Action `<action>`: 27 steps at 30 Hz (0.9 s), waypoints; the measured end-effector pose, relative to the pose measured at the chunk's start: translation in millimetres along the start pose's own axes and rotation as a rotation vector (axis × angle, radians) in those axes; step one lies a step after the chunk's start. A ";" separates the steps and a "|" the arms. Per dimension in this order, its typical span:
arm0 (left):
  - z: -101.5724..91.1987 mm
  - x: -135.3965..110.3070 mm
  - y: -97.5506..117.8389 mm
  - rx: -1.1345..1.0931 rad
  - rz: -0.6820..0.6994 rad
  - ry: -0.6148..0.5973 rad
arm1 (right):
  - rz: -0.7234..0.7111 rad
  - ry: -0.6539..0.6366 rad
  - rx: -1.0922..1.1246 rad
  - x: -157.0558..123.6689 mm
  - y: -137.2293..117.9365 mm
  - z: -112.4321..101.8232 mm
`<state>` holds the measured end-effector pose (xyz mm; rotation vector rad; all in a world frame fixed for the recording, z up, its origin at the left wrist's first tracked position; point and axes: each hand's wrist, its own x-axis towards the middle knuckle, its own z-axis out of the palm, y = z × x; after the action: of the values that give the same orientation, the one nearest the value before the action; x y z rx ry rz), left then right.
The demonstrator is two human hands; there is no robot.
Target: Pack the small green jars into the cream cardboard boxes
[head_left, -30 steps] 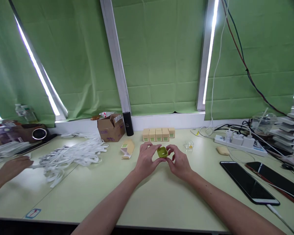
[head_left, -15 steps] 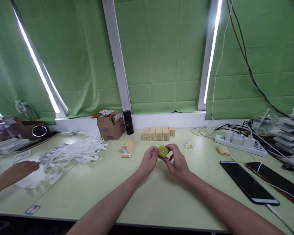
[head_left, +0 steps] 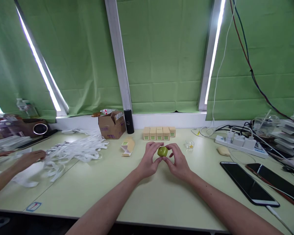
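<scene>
Between both hands, above the table, is a small glossy green rounded case (head_left: 162, 151). My left hand (head_left: 149, 160) pinches its left side with thumb and fingers. From the right, my right hand (head_left: 177, 161) grips it, thumb at the bottom edge and index finger on the side. An opened tan carton (head_left: 127, 146) with a green square label lies to the left of my hands. Beyond them stands a row of small tan boxes (head_left: 156, 133) with green labels. A small clear plastic piece (head_left: 189, 145) sits to the right.
At left, a co-worker's hand (head_left: 30, 160) touches a heap of white straps (head_left: 80, 148). A cardboard box (head_left: 111, 125) and black cylinder (head_left: 128, 121) stand by the wall. On the right lie a power strip (head_left: 242, 145), a charging phone (head_left: 248, 182) and another phone (head_left: 276, 181).
The green case has turned in my hands, so its edge faces me rather than its marked face. My left fingers have shifted round it. The co-worker's hand has moved slightly at the straps.
</scene>
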<state>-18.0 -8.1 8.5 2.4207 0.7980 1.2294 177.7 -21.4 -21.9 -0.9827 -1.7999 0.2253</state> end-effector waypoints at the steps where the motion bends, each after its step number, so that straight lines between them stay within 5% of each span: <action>1: 0.8 -0.3 -1.4 0.008 0.000 -0.012 | -0.002 -0.009 -0.011 0.1 0.8 0.4; 4: 3.9 0.3 -7.7 0.009 -0.026 0.005 | -0.014 -0.002 -0.031 1.3 4.1 0.2; 9: 1.4 7.6 -25.8 -0.163 -0.212 0.198 | 0.012 0.083 -0.148 6.1 14.0 -6.0; 19: -7.2 13.2 -50.2 -0.613 -0.425 0.387 | -0.096 -0.373 -0.730 43.9 23.2 7.4; 27: -4.4 13.6 -53.1 -0.708 -0.446 0.410 | 0.003 -0.401 -0.823 76.4 25.9 48.3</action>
<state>-32.9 42.6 -6.9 1.3687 0.7729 1.5044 139.6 63.0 -5.6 -1.5872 -2.3161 -0.3827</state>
